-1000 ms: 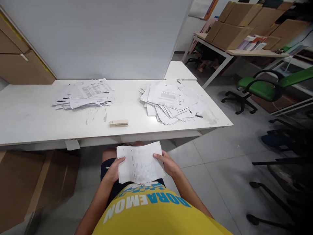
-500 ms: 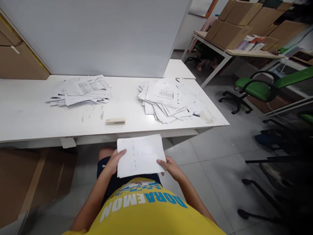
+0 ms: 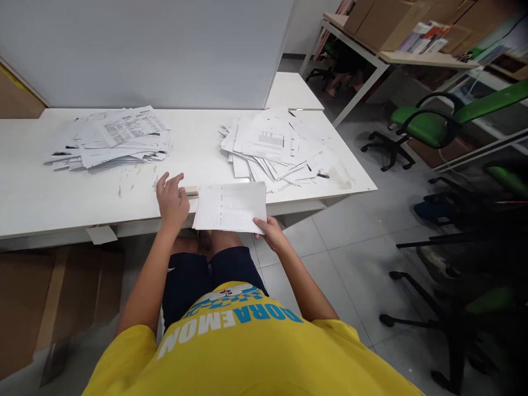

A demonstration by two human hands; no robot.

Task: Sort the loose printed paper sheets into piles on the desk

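My right hand [image 3: 270, 231] grips the lower right corner of a thin stack of printed paper sheets [image 3: 231, 207], thumb on top. The sheets overlap the front edge of the white table [image 3: 198, 124]. My left hand [image 3: 172, 201] is off the paper, its fingers apart, right at the left end of a beige stapler [image 3: 192, 191]. The sheets cover part of the stapler's right side. Beyond my left hand lies a loose pile of printed papers [image 3: 119, 137]; a second messy pile [image 3: 268, 146] lies behind the held sheets.
A grey partition [image 3: 148, 55] stands along the table's back edge. At the left are cardboard boxes [image 3: 82, 291] below the table. Green office chairs [image 3: 424, 121] stand on the tiled floor at right, near another desk [image 3: 412, 58] stacked with boxes.
My left hand has let go of the paper stack and moved forward to the stapler. The right hand has carried the sheets forward to the table edge. The view has shifted slightly.
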